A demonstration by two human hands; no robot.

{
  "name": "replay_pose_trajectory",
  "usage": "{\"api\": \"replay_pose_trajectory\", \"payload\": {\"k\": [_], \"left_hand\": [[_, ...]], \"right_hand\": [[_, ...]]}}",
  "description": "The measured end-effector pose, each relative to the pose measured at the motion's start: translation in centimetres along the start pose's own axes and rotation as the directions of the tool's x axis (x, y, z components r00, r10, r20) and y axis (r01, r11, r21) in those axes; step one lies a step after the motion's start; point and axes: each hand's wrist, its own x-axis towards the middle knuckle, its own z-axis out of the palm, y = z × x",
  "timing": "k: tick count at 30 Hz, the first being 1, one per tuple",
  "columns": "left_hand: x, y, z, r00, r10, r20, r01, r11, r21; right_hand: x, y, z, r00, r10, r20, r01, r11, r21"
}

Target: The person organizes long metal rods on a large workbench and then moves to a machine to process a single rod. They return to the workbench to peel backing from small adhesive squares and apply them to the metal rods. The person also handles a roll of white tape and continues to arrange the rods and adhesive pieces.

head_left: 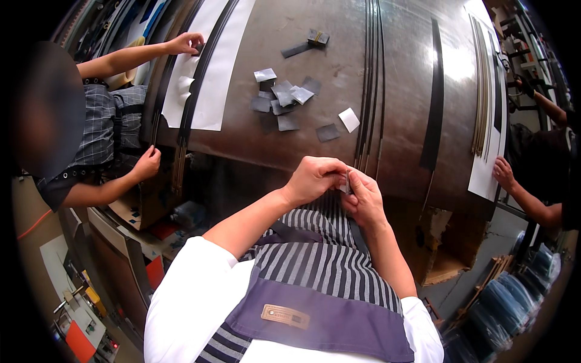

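My left hand (313,180) and my right hand (364,197) meet at the table's near edge, fingers closed in a pinch. Between them is a small grey, shiny flat piece (345,187), mostly covered by my fingers, so I cannot tell whether it is one layer or several. Farther out on the table (278,24) lies a loose heap of small grey square sheets (282,92). A whitish square (349,120) and a darker grey one (328,132) lie apart from it, closer to my hands. Beyond the heap sits a banded stack of squares (318,37) beside a dark strip (295,50).
Long thin dark rods (367,78) cross the table just right of the squares. Farther right are a wide black strip (434,97) and a bundle of rods (480,91). A co-worker's hand (185,43) works over white paper (212,103) at left; another person's hand (503,173) is at right.
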Motion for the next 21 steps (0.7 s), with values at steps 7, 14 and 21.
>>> {"api": "replay_pose_trajectory", "payload": {"k": [7,14,21], "left_hand": [[0.9,-0.4,-3.3,0.959,-0.247,-0.138,0.265,0.955,0.132],[1.7,-4.5,-11.4,0.865,0.271,-0.422,0.137,0.682,0.719],[-1.5,-2.0,-4.2,0.955,-0.293,-0.032,0.294,0.956,0.002]], "right_hand": [[0.6,1.1,-2.3,0.929,-0.264,-0.260,0.170,0.928,-0.333],[0.0,0.7,-14.6,0.671,-0.706,-0.227,-0.625,-0.373,-0.686],[-0.8,0.5,-9.2,0.803,-0.541,-0.252,0.189,0.631,-0.753]]}}
